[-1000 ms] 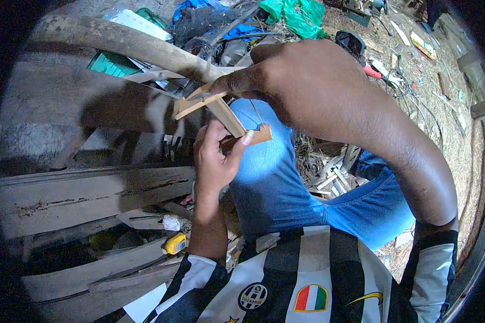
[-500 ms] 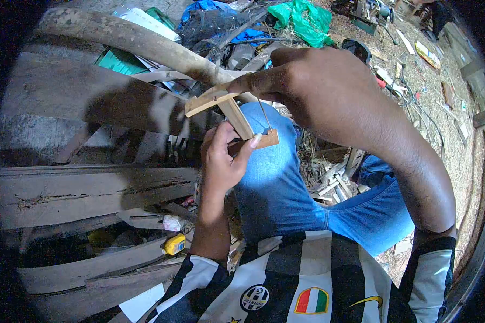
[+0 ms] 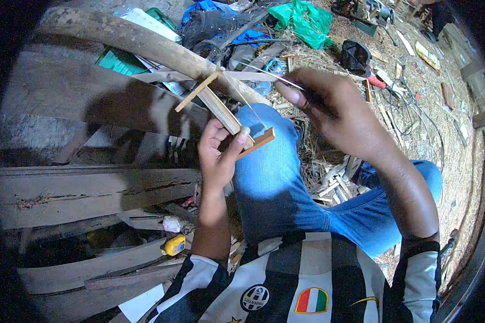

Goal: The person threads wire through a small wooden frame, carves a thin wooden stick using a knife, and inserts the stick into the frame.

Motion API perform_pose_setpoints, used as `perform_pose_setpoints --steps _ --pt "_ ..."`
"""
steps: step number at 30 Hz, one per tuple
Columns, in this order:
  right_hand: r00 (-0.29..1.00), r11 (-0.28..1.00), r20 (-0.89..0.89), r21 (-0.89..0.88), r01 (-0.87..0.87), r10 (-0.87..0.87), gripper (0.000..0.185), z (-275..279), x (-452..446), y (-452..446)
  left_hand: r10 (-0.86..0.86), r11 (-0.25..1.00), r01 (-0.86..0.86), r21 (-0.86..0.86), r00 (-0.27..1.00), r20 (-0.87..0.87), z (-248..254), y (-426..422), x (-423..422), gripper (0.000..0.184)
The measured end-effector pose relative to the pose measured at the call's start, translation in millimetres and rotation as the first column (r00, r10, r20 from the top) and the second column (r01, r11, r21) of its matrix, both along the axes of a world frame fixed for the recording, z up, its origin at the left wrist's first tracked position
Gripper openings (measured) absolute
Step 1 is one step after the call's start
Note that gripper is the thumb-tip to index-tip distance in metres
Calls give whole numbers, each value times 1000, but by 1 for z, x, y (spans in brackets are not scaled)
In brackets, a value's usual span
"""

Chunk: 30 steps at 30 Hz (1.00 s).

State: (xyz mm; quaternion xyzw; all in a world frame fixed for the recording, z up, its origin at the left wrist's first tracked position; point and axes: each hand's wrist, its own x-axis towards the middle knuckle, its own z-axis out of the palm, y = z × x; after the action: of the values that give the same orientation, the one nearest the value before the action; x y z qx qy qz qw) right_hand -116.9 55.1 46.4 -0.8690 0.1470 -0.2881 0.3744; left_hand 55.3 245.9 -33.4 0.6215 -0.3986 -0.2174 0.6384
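My left hand (image 3: 216, 157) grips a small wooden frame (image 3: 219, 110) near its lower end, thumb pressed on the wood. The frame has a middle bar with a crosspiece at each end, and is tilted above my left knee. A thin cord-like line (image 3: 248, 105) runs between the crosspiece ends on the right side. My right hand (image 3: 337, 110) is apart from the frame, to its right, with thumb and fingers pinched on a thin pale strand (image 3: 267, 72). The strand stretches up and left past the upper crosspiece; whether it is cord or a thin stick I cannot tell.
Wooden planks (image 3: 97, 194) and a long pole (image 3: 129, 40) lie on the left. A yellow bottle (image 3: 173, 245) sits among the boards. A green plastic bag (image 3: 303, 24), a red-handled tool (image 3: 375, 81), cables and wood scraps (image 3: 334, 185) litter the straw-covered ground.
My right hand has drawn back to the right, away from the upper crosspiece, with the pale strand now showing in its fingers. The frame has turned in my left hand.
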Motion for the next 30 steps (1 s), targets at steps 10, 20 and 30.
perform_pose_setpoints --steps 10,20,30 --pt "989 983 32 106 -150 147 32 -14 -8 6 28 997 8 73 876 -482 23 -12 2 37" --pt "996 974 42 211 -89 82 28 -21 4 7 0 1000 11 25 921 -390 20 -20 -7 30" --pt "965 955 19 150 257 -262 17 -31 28 52 -91 996 91 8 991 94 -5 -15 -21 33"
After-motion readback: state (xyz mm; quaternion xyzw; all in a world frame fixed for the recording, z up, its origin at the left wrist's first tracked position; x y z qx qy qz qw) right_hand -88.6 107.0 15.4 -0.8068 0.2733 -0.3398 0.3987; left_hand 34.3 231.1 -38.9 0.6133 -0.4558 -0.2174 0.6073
